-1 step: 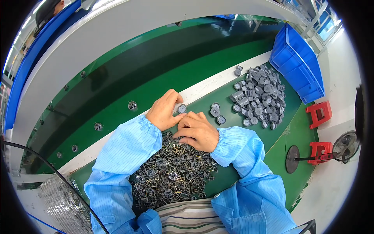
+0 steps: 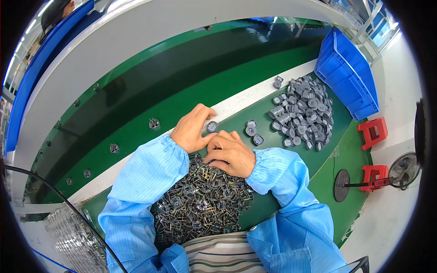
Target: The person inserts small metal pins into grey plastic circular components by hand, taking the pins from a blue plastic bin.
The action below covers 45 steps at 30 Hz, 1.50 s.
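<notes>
A small round-cornered grey plastic cap point(image 2: 212, 127) sits in the bend between the thumb and forefinger of my left hand point(image 2: 193, 129), which is curled around it. My right hand point(image 2: 232, 152) is bent and closed against the left thumb; its fingertips are partly covered, and whatever they pinch is hidden. Below both hands lies a large heap of dark parts with brass-coloured metal pins point(image 2: 202, 202). Just right of the hands rest a few loose grey caps point(image 2: 251, 131). Farther right is a big pile of similar caps point(image 2: 302, 111).
Beyond a white ledge point(image 2: 241, 103) runs a green conveyor belt point(image 2: 191, 98) carrying several spaced assemblies point(image 2: 154, 123). A blue crate point(image 2: 348, 75) stands tilted at the far right. Red stools point(image 2: 373, 133) and a fan point(image 2: 403, 170) stand beyond the bench. A black cable point(image 2: 59, 193) crosses the lower left.
The assemblies on the belt have shifted very slightly to the left. My hands have hardly moved.
</notes>
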{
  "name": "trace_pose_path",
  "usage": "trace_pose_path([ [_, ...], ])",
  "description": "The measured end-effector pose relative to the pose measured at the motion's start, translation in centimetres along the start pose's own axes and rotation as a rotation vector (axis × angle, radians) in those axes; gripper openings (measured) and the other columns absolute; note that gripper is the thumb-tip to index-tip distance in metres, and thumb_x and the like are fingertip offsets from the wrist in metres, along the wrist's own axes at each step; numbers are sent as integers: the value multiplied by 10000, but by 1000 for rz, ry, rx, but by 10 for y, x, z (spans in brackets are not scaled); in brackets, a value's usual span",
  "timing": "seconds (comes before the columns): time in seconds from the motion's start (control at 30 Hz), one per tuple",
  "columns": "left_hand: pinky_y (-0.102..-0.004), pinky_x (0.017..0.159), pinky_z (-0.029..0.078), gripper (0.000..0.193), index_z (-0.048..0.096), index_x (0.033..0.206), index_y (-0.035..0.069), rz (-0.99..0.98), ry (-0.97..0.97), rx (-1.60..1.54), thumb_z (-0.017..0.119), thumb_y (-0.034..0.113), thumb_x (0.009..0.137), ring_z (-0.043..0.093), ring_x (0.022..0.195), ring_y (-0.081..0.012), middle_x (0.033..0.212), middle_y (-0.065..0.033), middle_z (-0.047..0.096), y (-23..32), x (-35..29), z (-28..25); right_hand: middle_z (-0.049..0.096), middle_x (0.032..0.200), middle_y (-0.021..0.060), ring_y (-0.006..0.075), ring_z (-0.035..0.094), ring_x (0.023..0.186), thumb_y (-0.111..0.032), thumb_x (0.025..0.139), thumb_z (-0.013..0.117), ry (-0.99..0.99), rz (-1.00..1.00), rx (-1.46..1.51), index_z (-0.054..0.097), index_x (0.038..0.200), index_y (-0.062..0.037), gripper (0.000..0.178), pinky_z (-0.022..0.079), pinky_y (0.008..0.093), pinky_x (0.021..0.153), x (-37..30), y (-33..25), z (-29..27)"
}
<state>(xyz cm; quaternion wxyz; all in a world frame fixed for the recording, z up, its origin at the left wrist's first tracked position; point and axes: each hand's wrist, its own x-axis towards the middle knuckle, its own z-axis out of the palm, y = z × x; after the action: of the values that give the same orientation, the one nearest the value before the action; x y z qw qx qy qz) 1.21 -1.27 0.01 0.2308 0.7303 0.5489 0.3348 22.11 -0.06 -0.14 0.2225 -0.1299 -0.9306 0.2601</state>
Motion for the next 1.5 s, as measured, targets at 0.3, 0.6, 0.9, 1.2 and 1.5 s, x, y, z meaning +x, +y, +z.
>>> trace_pose_path([
  [0.3,-364,803,532,447,688,1216,145,103,-181,-91,815,60,797,623,965,-254,1073,-68,570,-16,3,-9,542,981,-30,200,521,974,-143,830,805,-78,54,-3,735,1066,-230,261,316,392,783,1,-7,2],
  [0.6,-387,767,533,343,656,1060,86,91,-94,-62,860,140,790,643,929,-271,996,-74,600,-11,3,-4,597,873,-3,233,578,937,-155,802,819,128,55,56,710,863,-157,125,410,408,755,2,8,-7],
  [0.9,-417,789,511,368,609,962,72,62,-82,2,884,224,771,635,934,-302,967,-92,604,-12,1,-4,703,931,30,262,597,943,-28,809,777,170,222,60,718,856,-78,91,473,382,841,-1,20,-26],
  [1.2,-340,669,455,397,633,965,63,111,-33,-6,925,225,751,528,771,-190,903,-55,539,-13,1,-1,641,933,-15,238,562,1003,-161,746,845,149,193,-185,714,834,-130,160,402,405,814,-11,30,-35],
  [1.5,-358,825,495,402,685,976,84,201,-192,-106,946,225,706,611,947,-226,950,-48,594,-19,2,-14,654,936,-31,209,572,996,-156,698,871,120,121,-224,762,853,-155,190,377,373,829,-7,27,-42],
])
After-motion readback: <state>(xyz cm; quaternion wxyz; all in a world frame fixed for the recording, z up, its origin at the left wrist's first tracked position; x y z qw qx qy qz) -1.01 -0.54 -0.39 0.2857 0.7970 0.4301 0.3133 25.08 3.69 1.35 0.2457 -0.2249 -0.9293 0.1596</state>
